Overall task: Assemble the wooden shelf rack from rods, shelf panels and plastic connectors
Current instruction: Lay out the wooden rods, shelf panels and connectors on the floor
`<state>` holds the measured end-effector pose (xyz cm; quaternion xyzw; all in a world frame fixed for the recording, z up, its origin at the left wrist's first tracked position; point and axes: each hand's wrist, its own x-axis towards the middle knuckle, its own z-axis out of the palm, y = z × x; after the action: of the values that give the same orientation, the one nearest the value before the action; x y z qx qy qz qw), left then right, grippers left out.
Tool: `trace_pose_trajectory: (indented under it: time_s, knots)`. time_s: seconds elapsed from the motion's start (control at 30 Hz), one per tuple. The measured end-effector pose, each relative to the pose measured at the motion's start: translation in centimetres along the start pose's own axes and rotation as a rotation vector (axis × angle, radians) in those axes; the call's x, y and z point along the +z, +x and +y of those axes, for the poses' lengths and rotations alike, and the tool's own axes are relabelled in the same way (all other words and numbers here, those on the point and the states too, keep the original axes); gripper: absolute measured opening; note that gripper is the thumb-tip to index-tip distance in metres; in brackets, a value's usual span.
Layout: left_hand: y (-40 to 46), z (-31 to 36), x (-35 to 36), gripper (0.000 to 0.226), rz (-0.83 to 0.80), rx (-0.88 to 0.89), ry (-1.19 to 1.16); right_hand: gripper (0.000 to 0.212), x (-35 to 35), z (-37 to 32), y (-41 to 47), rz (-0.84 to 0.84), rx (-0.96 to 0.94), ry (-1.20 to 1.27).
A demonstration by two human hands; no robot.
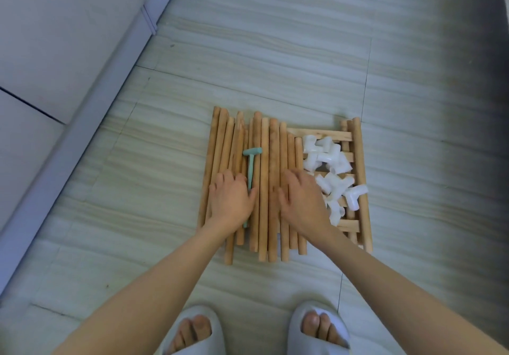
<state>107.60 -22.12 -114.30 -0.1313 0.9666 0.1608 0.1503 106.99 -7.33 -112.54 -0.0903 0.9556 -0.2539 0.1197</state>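
Several wooden rods (264,162) lie side by side on the tiled floor, running away from me. A small teal plastic hammer (251,167) rests on top of them. To their right lies a slatted wooden shelf panel (355,145), with a heap of white plastic connectors (330,167) on it. My left hand (231,200) lies flat on the rods, fingers spread, its thumb by the hammer's handle. My right hand (301,197) lies flat on the rods beside the connectors, fingers spread. Neither hand grips anything.
A grey sofa (55,52) fills the left side, its base running diagonally along the floor. My feet in white slippers (190,332) stand at the bottom edge. Bare tiled floor (275,52) lies beyond the parts.
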Motion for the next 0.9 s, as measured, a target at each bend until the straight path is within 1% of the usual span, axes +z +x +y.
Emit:
trace_pose_trajectory:
  time_s: [0.07, 0.1, 0.17, 0.23, 0.3, 0.37, 0.43, 0.5, 0.57, 0.77, 0.83, 0.9]
  knots:
    - [0.8, 0.1, 0.1, 0.034, 0.005, -0.034, -0.058, 0.044, 0.7, 0.1, 0.1, -0.086, -0.078, -0.025]
    - [1.0, 0.1, 0.0, 0.031, 0.005, -0.059, -0.149, 0.046, 1.0, 0.2, 0.1, -0.116, -0.096, -0.050]
    - [1.2, -0.3, -0.5, 0.028, 0.006, -0.104, -0.404, 0.049, 1.2, 0.3, 0.5, -0.165, -0.111, -0.105]
    - [1.0, -1.6, -1.8, 0.026, 0.016, -0.178, -0.648, 0.050, 1.4, 0.5, 0.9, -0.183, -0.140, -0.153]
    - [1.1, -4.2, -3.3, 0.021, 0.103, -0.261, -0.742, 0.051, 1.4, 0.4, 1.6, -0.176, -0.181, -0.208]
    - [1.6, -7.7, -4.4, 0.020, 0.194, -0.354, -0.682, 0.062, 1.5, 0.0, 2.4, -0.176, -0.217, -0.268]
    - [2.4, -11.5, -4.8, 0.026, 0.215, -0.462, -0.603, 0.069, 1.7, -0.7, 3.4, -0.167, -0.250, -0.318]
    - [3.0, -14.8, -4.7, 0.036, 0.165, -0.535, -0.524, 0.063, 1.9, -1.5, 4.2, -0.151, -0.249, -0.348]
    - [3.4, -16.9, -4.3, 0.040, 0.113, -0.582, -0.486, 0.054, 2.3, -1.8, 4.5, -0.167, -0.229, -0.380]
    - [4.4, -19.5, -3.7, 0.039, 0.130, -0.696, -0.529, 0.053, 2.6, -1.6, 4.3, -0.129, -0.237, -0.321]
    - [4.7, -19.4, -3.5, 0.041, 0.138, -0.696, -0.508, 0.052, 2.4, -1.5, 4.0, -0.119, -0.225, -0.258]
    - [4.5, -18.4, -3.4, 0.046, 0.134, -0.681, -0.461, 0.052, 2.0, -1.6, 3.5, -0.094, -0.169, -0.131]
